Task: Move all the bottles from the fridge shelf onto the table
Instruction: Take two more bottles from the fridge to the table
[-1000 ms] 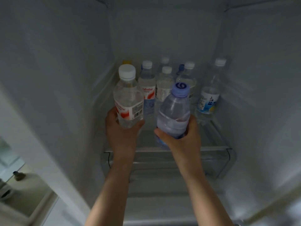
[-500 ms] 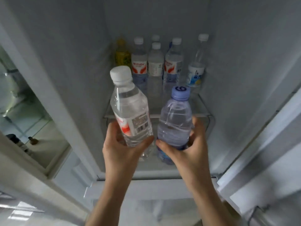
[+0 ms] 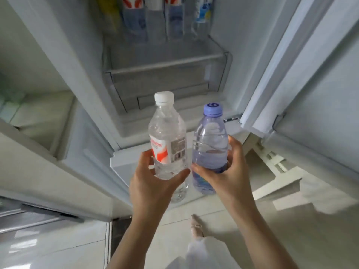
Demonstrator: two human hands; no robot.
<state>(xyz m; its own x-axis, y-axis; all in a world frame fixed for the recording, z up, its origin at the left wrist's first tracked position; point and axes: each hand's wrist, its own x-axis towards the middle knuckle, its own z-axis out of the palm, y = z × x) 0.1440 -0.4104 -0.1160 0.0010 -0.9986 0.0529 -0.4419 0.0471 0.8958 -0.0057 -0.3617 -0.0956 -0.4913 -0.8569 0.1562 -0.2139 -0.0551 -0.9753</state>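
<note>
I hold both bottles upright, side by side before the open fridge: my left hand (image 3: pixel 153 183) grips the white-capped bottle (image 3: pixel 168 144), my right hand (image 3: pixel 225 171) the blue-capped bottle (image 3: pixel 210 144).

The left hand (image 3: pixel 153 183) grips a clear plastic bottle with a white cap and red-and-white label (image 3: pixel 167 138) around its lower body. The right hand (image 3: pixel 226 171) grips a blue-tinted plastic bottle with a lavender cap (image 3: pixel 210 144) in the same manner. Both bottles are upright, just beside each other, in front of the open white fridge (image 3: pixel 58 45). Further bottles (image 3: pixel 174 18) stand on the glass fridge shelf (image 3: pixel 165 55) at the top edge, their caps out of frame. Below lies a pale tiled floor (image 3: pixel 291 220).
</note>
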